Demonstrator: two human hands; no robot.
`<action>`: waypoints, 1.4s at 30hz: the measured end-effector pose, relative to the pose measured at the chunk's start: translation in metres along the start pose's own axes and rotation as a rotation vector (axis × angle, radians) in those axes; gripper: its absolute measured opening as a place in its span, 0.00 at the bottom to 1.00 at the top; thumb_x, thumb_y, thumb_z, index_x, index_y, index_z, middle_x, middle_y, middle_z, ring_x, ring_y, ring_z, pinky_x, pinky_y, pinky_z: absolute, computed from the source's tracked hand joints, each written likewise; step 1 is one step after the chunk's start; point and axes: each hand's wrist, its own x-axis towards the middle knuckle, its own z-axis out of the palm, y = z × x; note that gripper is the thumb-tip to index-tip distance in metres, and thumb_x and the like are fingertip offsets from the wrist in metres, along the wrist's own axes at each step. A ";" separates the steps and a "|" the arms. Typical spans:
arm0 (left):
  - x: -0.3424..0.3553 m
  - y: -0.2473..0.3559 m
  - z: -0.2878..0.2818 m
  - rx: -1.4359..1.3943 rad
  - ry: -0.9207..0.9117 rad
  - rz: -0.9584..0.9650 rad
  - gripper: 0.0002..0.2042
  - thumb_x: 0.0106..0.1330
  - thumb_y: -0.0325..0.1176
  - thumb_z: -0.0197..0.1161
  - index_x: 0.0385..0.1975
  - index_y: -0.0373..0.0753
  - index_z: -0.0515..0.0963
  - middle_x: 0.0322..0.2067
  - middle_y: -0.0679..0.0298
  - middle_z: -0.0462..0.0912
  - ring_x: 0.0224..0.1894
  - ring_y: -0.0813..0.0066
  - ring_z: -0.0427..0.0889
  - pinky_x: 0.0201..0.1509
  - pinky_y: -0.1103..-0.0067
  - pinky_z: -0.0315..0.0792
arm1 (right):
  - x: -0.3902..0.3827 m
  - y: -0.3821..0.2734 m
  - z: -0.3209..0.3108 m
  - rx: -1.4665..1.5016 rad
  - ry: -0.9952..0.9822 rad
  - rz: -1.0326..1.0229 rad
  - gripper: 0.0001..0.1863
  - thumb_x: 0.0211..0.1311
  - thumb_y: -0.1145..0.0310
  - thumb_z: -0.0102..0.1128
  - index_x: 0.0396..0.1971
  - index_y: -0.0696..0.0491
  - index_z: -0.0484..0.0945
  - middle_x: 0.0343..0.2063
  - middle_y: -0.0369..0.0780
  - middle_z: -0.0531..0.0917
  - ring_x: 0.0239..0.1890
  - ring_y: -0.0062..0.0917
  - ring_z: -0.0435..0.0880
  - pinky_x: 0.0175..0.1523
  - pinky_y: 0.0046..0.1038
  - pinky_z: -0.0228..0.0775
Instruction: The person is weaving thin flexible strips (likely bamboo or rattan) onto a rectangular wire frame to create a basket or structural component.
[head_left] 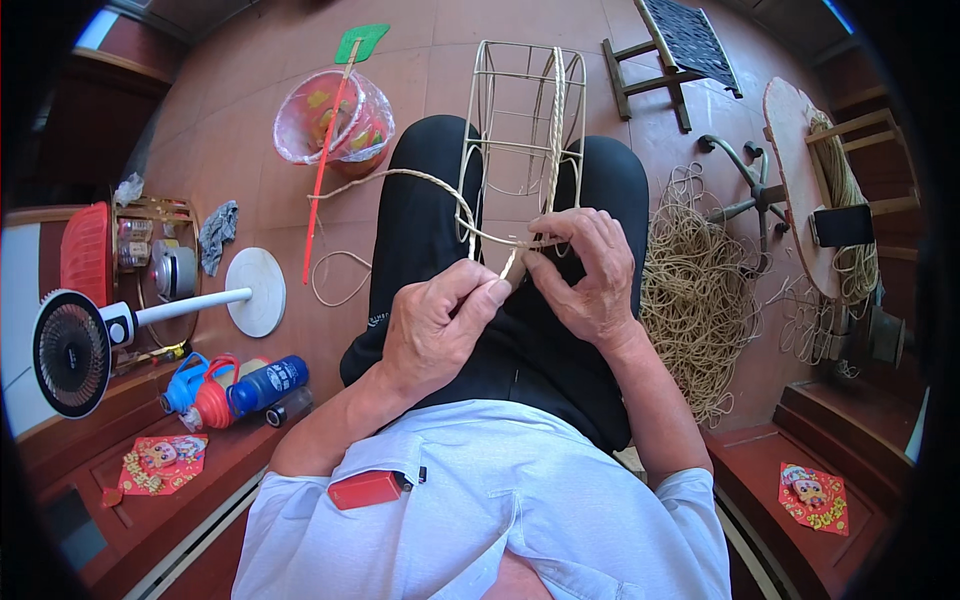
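A rectangular wire frame point(488, 143) stands between my knees, its open end toward me. Tan twisted cord point(556, 110) runs along its right side, and one strand loops out to the left over my thigh. My left hand point(435, 325) is closed, thumb and forefinger pinching a short piece of this cord just below the frame's near end. Beside it, my right hand point(590, 275) pinches cord at the frame's near right corner, its fingers bent. Exactly how the strands cross between the fingertips is too small to tell.
A large heap of loose cord point(700, 300) lies right of my leg. Beyond it are a wheeled base point(745, 205) and a board point(790, 150) holding a dark phone point(843, 226). Leftward are a bucket point(375, 130), a fly swatter point(325, 160), a fan point(72, 352) and bottles point(268, 387).
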 end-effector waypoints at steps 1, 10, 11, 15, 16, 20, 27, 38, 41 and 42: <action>-0.001 0.002 -0.003 -0.032 -0.008 -0.014 0.12 0.83 0.36 0.65 0.38 0.34 0.84 0.24 0.69 0.80 0.28 0.86 0.74 0.32 0.79 0.69 | -0.001 -0.001 0.001 -0.013 0.018 -0.017 0.17 0.56 0.69 0.81 0.46 0.47 0.86 0.38 0.35 0.85 0.38 0.31 0.82 0.46 0.35 0.71; -0.008 0.018 -0.026 0.028 -0.041 0.038 0.10 0.80 0.35 0.69 0.41 0.34 0.87 0.25 0.62 0.85 0.25 0.77 0.82 0.32 0.77 0.75 | -0.004 -0.015 0.004 -0.219 0.077 -0.044 0.21 0.51 0.64 0.86 0.46 0.42 0.89 0.49 0.33 0.80 0.46 0.29 0.79 0.48 0.33 0.74; -0.009 0.023 -0.029 0.020 -0.054 0.043 0.09 0.80 0.35 0.70 0.40 0.34 0.87 0.26 0.63 0.86 0.25 0.78 0.82 0.32 0.77 0.75 | -0.003 -0.016 0.004 -0.218 0.078 -0.042 0.21 0.51 0.64 0.86 0.46 0.42 0.89 0.49 0.33 0.80 0.46 0.29 0.79 0.48 0.33 0.74; -0.014 0.043 -0.054 -0.133 -0.066 -0.018 0.09 0.79 0.33 0.71 0.37 0.33 0.88 0.31 0.67 0.85 0.32 0.82 0.82 0.38 0.81 0.74 | 0.004 -0.012 0.005 -0.218 0.086 -0.085 0.14 0.54 0.61 0.86 0.40 0.41 0.91 0.46 0.31 0.81 0.44 0.27 0.78 0.50 0.31 0.73; -0.013 0.041 -0.067 -0.093 -0.043 0.026 0.10 0.79 0.34 0.70 0.34 0.35 0.87 0.30 0.67 0.83 0.33 0.82 0.80 0.40 0.81 0.74 | 0.005 -0.010 0.004 -0.226 0.104 -0.091 0.13 0.54 0.60 0.85 0.39 0.41 0.91 0.44 0.30 0.81 0.44 0.27 0.78 0.50 0.31 0.72; 0.000 0.038 -0.131 -0.200 0.196 0.302 0.14 0.82 0.42 0.67 0.34 0.41 0.79 0.36 0.66 0.76 0.40 0.78 0.75 0.51 0.75 0.72 | 0.008 -0.011 0.007 -0.199 0.107 -0.092 0.10 0.56 0.60 0.85 0.35 0.41 0.91 0.42 0.29 0.81 0.43 0.26 0.77 0.50 0.31 0.70; 0.040 0.076 -0.306 -0.482 0.655 0.168 0.19 0.85 0.42 0.66 0.29 0.44 0.70 0.32 0.70 0.63 0.28 0.81 0.57 0.48 0.79 0.67 | 0.007 -0.013 0.010 -0.140 0.081 0.012 0.10 0.57 0.59 0.85 0.32 0.44 0.90 0.38 0.31 0.79 0.41 0.29 0.75 0.49 0.34 0.66; 0.043 0.025 -0.122 0.188 0.319 0.161 0.07 0.83 0.32 0.65 0.47 0.35 0.86 0.44 0.68 0.88 0.48 0.81 0.84 0.56 0.81 0.77 | 0.004 -0.015 0.016 -0.038 0.075 0.132 0.08 0.60 0.66 0.83 0.33 0.47 0.89 0.33 0.33 0.80 0.39 0.29 0.75 0.49 0.34 0.66; 0.024 -0.015 -0.047 -0.302 0.051 -0.101 0.07 0.82 0.31 0.66 0.48 0.34 0.86 0.39 0.69 0.87 0.41 0.84 0.83 0.50 0.81 0.79 | 0.005 -0.019 0.013 -0.032 0.082 0.141 0.09 0.60 0.66 0.84 0.35 0.48 0.89 0.33 0.33 0.80 0.38 0.29 0.76 0.49 0.34 0.67; 0.020 -0.017 -0.030 -0.312 0.132 -0.120 0.07 0.80 0.31 0.68 0.47 0.35 0.87 0.34 0.72 0.85 0.38 0.85 0.81 0.45 0.81 0.76 | 0.006 -0.019 0.012 -0.042 0.072 0.139 0.09 0.60 0.67 0.84 0.35 0.48 0.89 0.33 0.33 0.80 0.38 0.29 0.76 0.48 0.34 0.67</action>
